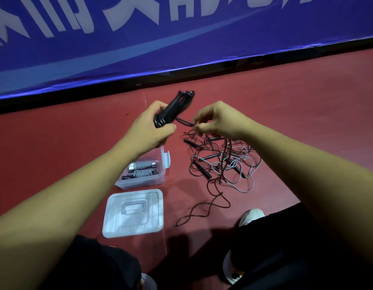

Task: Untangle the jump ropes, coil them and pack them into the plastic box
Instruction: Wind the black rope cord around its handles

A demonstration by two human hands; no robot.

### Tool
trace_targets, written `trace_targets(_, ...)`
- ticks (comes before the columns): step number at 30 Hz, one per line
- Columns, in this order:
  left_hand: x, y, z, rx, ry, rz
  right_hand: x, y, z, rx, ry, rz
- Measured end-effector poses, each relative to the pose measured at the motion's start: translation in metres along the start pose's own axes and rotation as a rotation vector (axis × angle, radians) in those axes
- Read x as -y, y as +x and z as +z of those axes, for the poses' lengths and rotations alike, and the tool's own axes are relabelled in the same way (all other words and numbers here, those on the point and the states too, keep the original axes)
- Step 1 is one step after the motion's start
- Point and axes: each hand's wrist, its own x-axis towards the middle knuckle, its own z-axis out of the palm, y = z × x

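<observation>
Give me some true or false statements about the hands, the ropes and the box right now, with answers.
1. The left hand grips black handles. True.
2. The lid sits on the plastic box. False: it lies on the floor next to the box.
3. The box is empty. False: coiled grey ropes lie inside.
4. The right hand pinches a dark rope. True.
5. A tangle of ropes lies on the floor. True.

Tangled ropes beside open box
</observation>
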Motion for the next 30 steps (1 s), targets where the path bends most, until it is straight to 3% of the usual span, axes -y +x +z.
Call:
trace_targets(6,0.017,0.014,-0.015,-0.137,0.21,-0.128,0.021,-0.006,0.021,0.102,-0.152,0.021)
trace_targets(12,0.017,0.015,-0.021,-0.243,0.619,-0.107,0.027,-0.014,0.026,0.22,-0.034,0.107)
trace_targets(15,0.027,0.019,-0.033,-0.263,0.816,-0.183,0.028,-0.015,0.02,0.214,-0.281,0.002)
trace_targets(19,0.041,0.018,-0.032,0.012,0.989,-0.296,0.038,-0.015,0.019,0.0,-0.492,-0.185)
trace_targets(24,0.041,0.005,-0.002,0.377,1.006,-0.197,0.043,-0.016,0.007,-0.162,-0.48,-0.204)
trace_targets(30,0.016,-0.008,0.016,0.52,0.859,-0.055,0.035,-0.013,-0.013,-0.229,-0.449,-0.145)
